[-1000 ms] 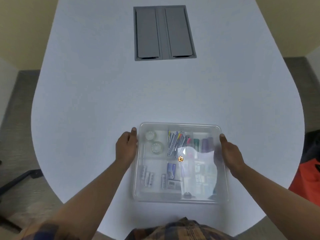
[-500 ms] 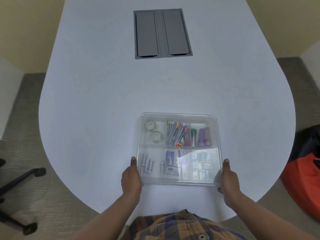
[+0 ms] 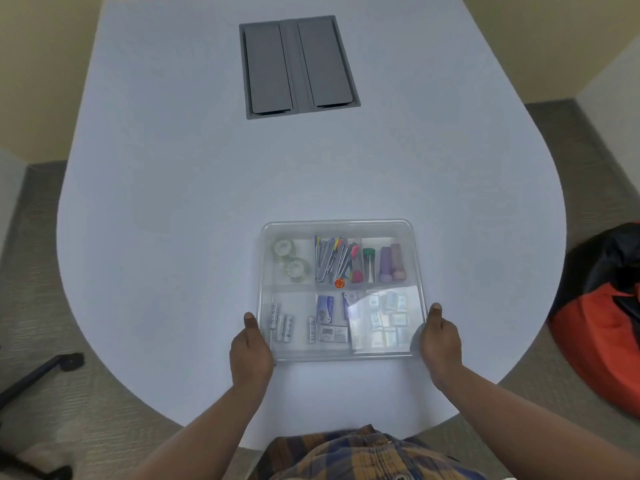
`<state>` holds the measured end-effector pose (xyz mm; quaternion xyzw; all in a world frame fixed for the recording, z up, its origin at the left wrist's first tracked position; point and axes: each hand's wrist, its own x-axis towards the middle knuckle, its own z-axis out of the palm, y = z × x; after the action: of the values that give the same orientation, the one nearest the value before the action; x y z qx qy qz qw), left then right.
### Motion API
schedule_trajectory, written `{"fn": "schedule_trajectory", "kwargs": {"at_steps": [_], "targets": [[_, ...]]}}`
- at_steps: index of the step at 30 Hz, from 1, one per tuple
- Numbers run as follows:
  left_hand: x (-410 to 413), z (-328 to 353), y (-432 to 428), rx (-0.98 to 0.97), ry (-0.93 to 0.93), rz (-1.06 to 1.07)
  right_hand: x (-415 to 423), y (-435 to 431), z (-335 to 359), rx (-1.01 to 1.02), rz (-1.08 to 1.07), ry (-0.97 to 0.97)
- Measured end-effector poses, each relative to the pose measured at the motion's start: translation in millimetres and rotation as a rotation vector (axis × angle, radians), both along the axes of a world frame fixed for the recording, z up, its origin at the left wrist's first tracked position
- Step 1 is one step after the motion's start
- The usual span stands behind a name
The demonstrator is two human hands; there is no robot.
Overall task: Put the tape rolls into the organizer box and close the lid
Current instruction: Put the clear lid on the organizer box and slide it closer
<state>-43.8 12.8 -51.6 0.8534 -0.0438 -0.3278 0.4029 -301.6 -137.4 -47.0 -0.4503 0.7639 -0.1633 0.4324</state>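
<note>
Organizer box (image 3: 341, 227) on table (image 3: 173, 202) near edge; tape rolls (image 3: 290, 259) in far-left compartment.

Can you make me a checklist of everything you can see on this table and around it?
Surface: pale table, rounded near end, grey hatch panel set in its far part.
Job's things: clear organizer box with its lid on; two tape rolls in the far-left compartment.
Clutter: none loose on the table; the box also holds pens, batteries, coloured tubes and small packets.
Hands: left hand at the box's near-left corner, right hand at the near-right corner, thumbs on top.
Cables: nothing seen.
Surroundings: carpet floor, chair base at left, red and black bag at right, yellow wall.
</note>
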Motion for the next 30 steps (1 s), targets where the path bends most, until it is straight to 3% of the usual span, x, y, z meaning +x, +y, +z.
{"fn": "schedule_trajectory", "kwargs": {"at_steps": [4, 7, 11, 14, 17, 20, 30], "targets": [[3, 9, 1, 0.033, -0.223, -0.109, -5, -1, 9, -0.096, 0.153, 0.058], [6, 19, -4, 0.031, -0.493, -0.248, -2, -6, 20, -0.302, 0.295, 0.149], [10, 36, -22, -0.050, -0.700, -0.524, 12, -13, 36, -0.533, 0.698, 0.295], [9, 37, -39, 0.003, -0.697, -0.836, 26, -19, 43, -0.580, 0.995, 0.385], [11, 28, -43, 0.127, -0.681, -0.983, 38, -18, 41, -0.500, 1.167, 0.491], [17, 23, -42, 0.173, -0.679, -1.057, 41, -14, 34, -0.412, 1.194, 0.549], [16, 26, -40, 0.192, -0.722, -1.060, 38, -11, 34, -0.438, 1.183, 0.549]]}}
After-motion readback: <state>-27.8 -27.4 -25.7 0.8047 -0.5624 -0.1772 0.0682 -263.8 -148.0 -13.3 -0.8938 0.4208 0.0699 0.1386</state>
